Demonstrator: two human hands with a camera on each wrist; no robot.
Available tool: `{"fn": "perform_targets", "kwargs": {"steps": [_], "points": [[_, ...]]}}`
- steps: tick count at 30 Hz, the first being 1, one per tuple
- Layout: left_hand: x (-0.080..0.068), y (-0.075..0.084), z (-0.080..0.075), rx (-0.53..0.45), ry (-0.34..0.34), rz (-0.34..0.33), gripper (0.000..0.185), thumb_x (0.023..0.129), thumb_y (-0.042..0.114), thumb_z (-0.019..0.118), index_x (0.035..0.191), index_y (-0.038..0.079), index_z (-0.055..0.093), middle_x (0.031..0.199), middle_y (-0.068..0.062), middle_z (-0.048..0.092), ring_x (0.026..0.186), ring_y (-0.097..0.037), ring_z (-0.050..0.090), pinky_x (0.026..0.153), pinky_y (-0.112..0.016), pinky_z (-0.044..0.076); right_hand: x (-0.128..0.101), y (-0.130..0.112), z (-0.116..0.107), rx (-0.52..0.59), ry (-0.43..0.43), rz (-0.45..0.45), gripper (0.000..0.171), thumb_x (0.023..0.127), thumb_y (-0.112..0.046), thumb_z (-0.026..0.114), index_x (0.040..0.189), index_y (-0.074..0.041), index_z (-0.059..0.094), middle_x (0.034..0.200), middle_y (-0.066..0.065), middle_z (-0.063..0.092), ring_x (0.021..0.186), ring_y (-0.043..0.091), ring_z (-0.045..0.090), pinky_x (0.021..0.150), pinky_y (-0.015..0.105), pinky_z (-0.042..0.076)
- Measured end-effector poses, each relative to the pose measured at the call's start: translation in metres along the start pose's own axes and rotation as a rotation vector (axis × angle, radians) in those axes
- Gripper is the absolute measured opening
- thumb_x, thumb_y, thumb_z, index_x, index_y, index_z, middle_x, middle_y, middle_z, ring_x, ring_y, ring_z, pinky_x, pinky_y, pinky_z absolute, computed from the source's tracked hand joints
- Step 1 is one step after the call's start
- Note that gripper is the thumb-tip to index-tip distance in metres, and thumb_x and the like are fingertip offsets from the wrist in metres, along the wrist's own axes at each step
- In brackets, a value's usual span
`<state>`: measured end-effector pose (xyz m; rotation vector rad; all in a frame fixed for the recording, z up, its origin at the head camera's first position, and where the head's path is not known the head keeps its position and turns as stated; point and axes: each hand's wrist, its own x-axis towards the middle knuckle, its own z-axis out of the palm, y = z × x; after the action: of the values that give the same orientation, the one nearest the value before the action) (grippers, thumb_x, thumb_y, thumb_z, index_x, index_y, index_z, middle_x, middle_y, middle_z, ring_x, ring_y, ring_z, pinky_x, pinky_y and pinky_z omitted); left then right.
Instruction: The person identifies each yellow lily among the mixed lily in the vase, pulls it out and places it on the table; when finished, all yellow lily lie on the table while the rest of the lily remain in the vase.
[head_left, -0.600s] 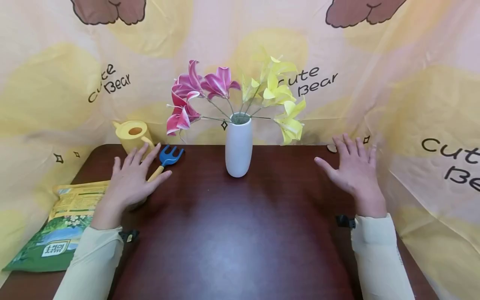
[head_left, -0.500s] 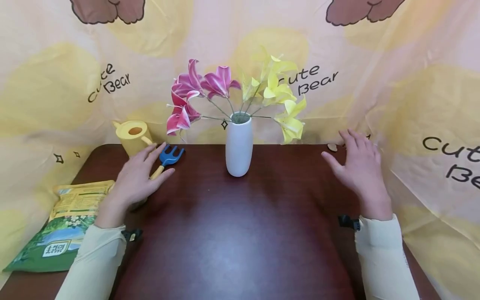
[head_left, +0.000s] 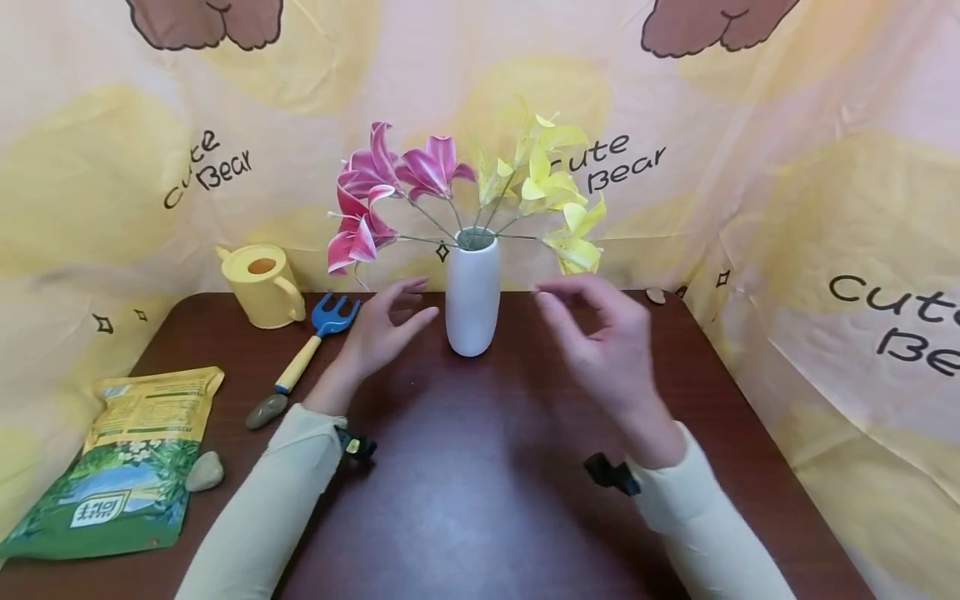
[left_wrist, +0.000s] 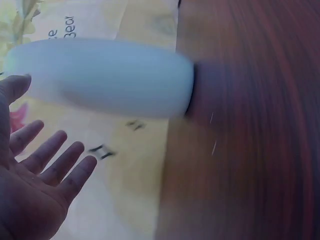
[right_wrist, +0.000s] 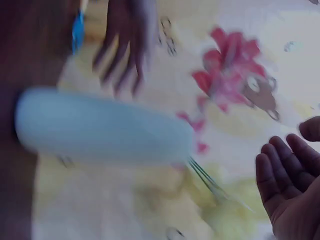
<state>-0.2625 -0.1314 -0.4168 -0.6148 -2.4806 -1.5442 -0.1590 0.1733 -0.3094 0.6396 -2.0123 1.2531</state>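
A white vase [head_left: 472,300] stands upright at the back middle of the table, shown sideways in both wrist views. Pink lilies [head_left: 363,200] fan out to its left and yellow lilies [head_left: 555,183] to its right, on thin green stems. My left hand [head_left: 382,329] is just left of the vase, fingers loosely bent, holding nothing. To the vase's right my right hand [head_left: 607,342] has thumb and fingers bent, with a gap between them in the right wrist view. Both hands are apart from the vase.
On the left are a yellow watering can [head_left: 262,287], a blue hand fork [head_left: 318,337] with a yellow handle, a dark stone [head_left: 267,412], a pale stone [head_left: 205,472] and a printed bag [head_left: 135,467]. A small stone [head_left: 656,296] lies at the back right. Patterned cloth [head_left: 847,167] surrounds the table.
Both hands have moved inward from the table's sides towards the vase, and their fingers have bent more. The fork's handle and the stones have come into sight. The vase stays put.
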Motion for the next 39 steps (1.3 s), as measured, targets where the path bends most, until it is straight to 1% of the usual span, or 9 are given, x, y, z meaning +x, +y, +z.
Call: {"fn": "perform_targets", "kwargs": {"steps": [3, 5, 10, 14, 17, 22, 27, 34, 39], "points": [[0.011, -0.005, 0.019, -0.134, 0.003, -0.063, 0.065, 0.105, 0.038, 0.081, 0.161, 0.013, 0.058, 0.160, -0.013, 0.063, 0.149, -0.037, 0.061, 0.119, -0.065, 0.055, -0.001, 0.009, 0.035, 0.150, -0.011, 0.138, 0.014, 0.103, -0.008, 0.081, 0.115, -0.002, 0.083, 0.106, 0.012, 0.084, 0.089, 0.014, 0.072, 0.081, 0.020, 0.059], [0.017, -0.006, 0.030, -0.192, 0.002, -0.107, 0.069, 0.104, 0.042, 0.082, 0.163, 0.019, 0.056, 0.162, -0.011, 0.061, 0.150, -0.037, 0.060, 0.120, -0.064, 0.055, -0.001, 0.018, 0.058, 0.248, 0.045, 0.253, 0.016, 0.104, -0.011, 0.081, 0.116, -0.001, 0.082, 0.105, 0.006, 0.083, 0.087, 0.015, 0.071, 0.078, 0.021, 0.058], [0.025, -0.007, 0.053, -0.278, -0.001, -0.180, 0.082, 0.100, 0.039, 0.087, 0.169, 0.025, 0.047, 0.166, -0.013, 0.054, 0.148, -0.042, 0.061, 0.123, -0.062, 0.054, 0.002, 0.037, 0.110, 0.480, 0.347, 0.492, 0.012, 0.101, -0.011, 0.084, 0.110, -0.004, 0.082, 0.100, -0.006, 0.079, 0.092, 0.012, 0.071, 0.083, 0.022, 0.058], [0.027, -0.007, 0.064, -0.308, 0.010, -0.187, 0.087, 0.098, 0.032, 0.090, 0.171, 0.023, 0.043, 0.164, -0.015, 0.054, 0.149, -0.039, 0.060, 0.123, -0.060, 0.054, 0.012, 0.046, 0.135, 0.584, 0.584, 0.606, 0.015, 0.098, -0.010, 0.087, 0.112, -0.008, 0.081, 0.103, -0.005, 0.078, 0.101, 0.015, 0.071, 0.089, 0.027, 0.058], [0.026, -0.006, 0.068, -0.310, 0.025, -0.182, 0.086, 0.098, 0.029, 0.090, 0.170, 0.024, 0.045, 0.161, -0.014, 0.056, 0.147, -0.037, 0.061, 0.121, -0.059, 0.056, 0.022, 0.049, 0.145, 0.599, 0.680, 0.643, 0.026, 0.099, -0.013, 0.087, 0.122, -0.005, 0.079, 0.108, -0.002, 0.078, 0.109, 0.017, 0.072, 0.095, 0.029, 0.059], [0.027, -0.005, 0.071, -0.325, 0.017, -0.163, 0.085, 0.098, 0.028, 0.090, 0.170, 0.025, 0.046, 0.160, -0.014, 0.058, 0.146, -0.038, 0.063, 0.120, -0.061, 0.056, 0.036, 0.051, 0.148, 0.644, 0.755, 0.671, 0.034, 0.101, -0.014, 0.085, 0.132, -0.002, 0.077, 0.118, 0.003, 0.079, 0.118, 0.019, 0.073, 0.104, 0.031, 0.059], [0.029, -0.005, 0.071, -0.317, 0.005, -0.167, 0.086, 0.098, 0.032, 0.090, 0.170, 0.028, 0.044, 0.160, -0.012, 0.057, 0.146, -0.037, 0.063, 0.121, -0.061, 0.056, 0.045, 0.053, 0.149, 0.727, 0.798, 0.693, 0.029, 0.101, -0.014, 0.085, 0.128, -0.004, 0.080, 0.118, 0.005, 0.081, 0.118, 0.018, 0.076, 0.108, 0.031, 0.061], [0.027, -0.007, 0.067, -0.303, 0.013, -0.166, 0.086, 0.098, 0.034, 0.090, 0.171, 0.030, 0.044, 0.161, -0.011, 0.057, 0.146, -0.037, 0.064, 0.121, -0.061, 0.055, 0.049, 0.054, 0.150, 0.763, 0.802, 0.666, 0.013, 0.101, -0.011, 0.084, 0.114, -0.010, 0.085, 0.103, 0.000, 0.083, 0.107, 0.015, 0.078, 0.101, 0.031, 0.063], [0.025, -0.010, 0.066, -0.281, 0.025, -0.154, 0.086, 0.098, 0.035, 0.089, 0.171, 0.030, 0.043, 0.161, -0.011, 0.059, 0.145, -0.036, 0.065, 0.121, -0.061, 0.056, 0.050, 0.056, 0.146, 0.741, 0.814, 0.627, 0.009, 0.102, -0.012, 0.084, 0.110, -0.010, 0.084, 0.100, 0.000, 0.082, 0.110, 0.023, 0.078, 0.104, 0.033, 0.059]]}}
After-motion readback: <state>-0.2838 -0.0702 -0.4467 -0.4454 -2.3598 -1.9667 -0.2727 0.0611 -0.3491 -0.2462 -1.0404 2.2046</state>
